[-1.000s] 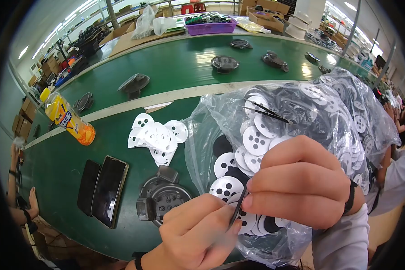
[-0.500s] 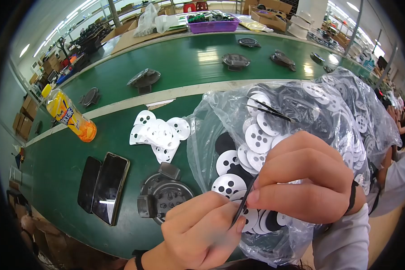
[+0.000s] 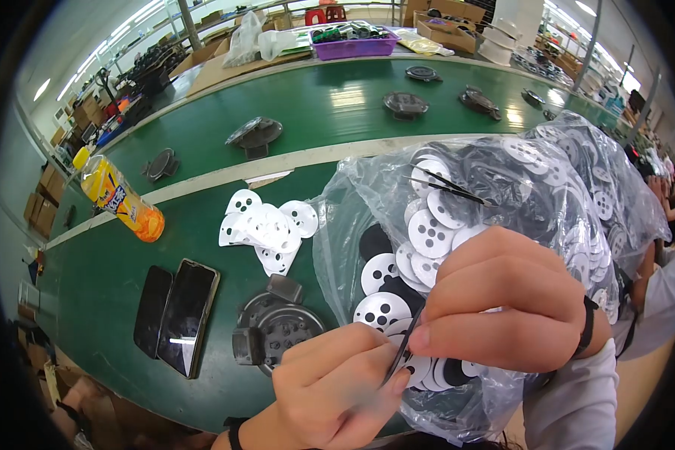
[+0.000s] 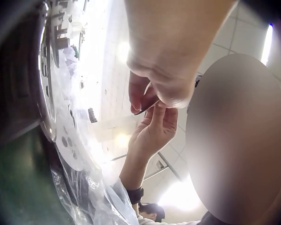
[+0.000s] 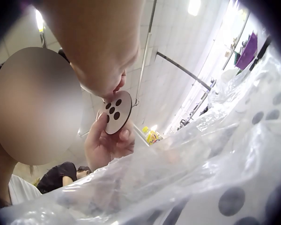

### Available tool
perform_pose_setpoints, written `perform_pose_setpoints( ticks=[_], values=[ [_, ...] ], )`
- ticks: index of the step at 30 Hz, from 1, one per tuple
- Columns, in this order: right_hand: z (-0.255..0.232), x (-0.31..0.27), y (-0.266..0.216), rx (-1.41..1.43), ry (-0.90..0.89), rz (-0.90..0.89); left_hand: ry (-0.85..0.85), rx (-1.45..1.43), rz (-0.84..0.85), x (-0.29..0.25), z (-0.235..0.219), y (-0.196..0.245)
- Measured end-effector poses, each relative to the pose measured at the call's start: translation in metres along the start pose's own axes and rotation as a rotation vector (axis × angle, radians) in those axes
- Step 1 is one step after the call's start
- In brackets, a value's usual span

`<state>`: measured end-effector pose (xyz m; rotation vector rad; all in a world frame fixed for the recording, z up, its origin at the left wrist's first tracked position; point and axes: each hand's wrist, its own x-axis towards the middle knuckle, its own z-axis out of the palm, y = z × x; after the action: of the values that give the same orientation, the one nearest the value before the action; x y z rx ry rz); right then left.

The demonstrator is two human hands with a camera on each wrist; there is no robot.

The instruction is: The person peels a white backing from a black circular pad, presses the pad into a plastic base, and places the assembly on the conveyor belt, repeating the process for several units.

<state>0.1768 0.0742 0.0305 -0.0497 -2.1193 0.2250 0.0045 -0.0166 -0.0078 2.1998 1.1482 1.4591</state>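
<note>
While the left hand [image 3: 336,390] and right hand [image 3: 502,304] pinch a holed disc [image 5: 124,110] between curled fingers at lower centre, we judge its handling unfinished, with white pieces [image 3: 266,227] heaped centre-left and many more discs [image 3: 430,234] remaining at right.

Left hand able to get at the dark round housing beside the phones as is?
Likely yes: nothing shows between the left hand and the housing, though that hand pinches a white disc.

Bottle [image 3: 120,196] behind phones [image 3: 189,315], left of bag [image 3: 339,206]
</note>
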Motion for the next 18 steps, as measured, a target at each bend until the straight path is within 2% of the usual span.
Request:
perform_pose_setpoints(
  ticks=[3, 5, 9, 12, 15, 18],
  values=[
    [-0.002, 0.002, 0.002, -0.013, -0.055, -0.047, -0.013, 0.016, -0.028, 0.002, 0.000, 0.000],
    [-0.003, 0.001, 0.003, -0.001, -0.066, -0.062, 0.013, -0.069, 0.058, 0.011, 0.003, -0.001],
    [-0.002, 0.001, 0.004, -0.020, -0.041, -0.094, 0.006, -0.038, 0.082, 0.010, 0.002, -0.001],
    [-0.002, -0.001, 0.003, 0.033, -0.046, -0.017, 0.006, -0.017, 0.028, 0.010, 0.001, 0.002],
    [0.001, -0.001, 0.005, 0.012, -0.023, -0.049, 0.007, -0.010, 0.027, 0.007, 0.001, 0.001],
    [0.002, -0.001, 0.006, 0.003, -0.013, -0.087, 0.073, 0.132, 0.015, -0.004, 0.004, 0.000]
  ],
)
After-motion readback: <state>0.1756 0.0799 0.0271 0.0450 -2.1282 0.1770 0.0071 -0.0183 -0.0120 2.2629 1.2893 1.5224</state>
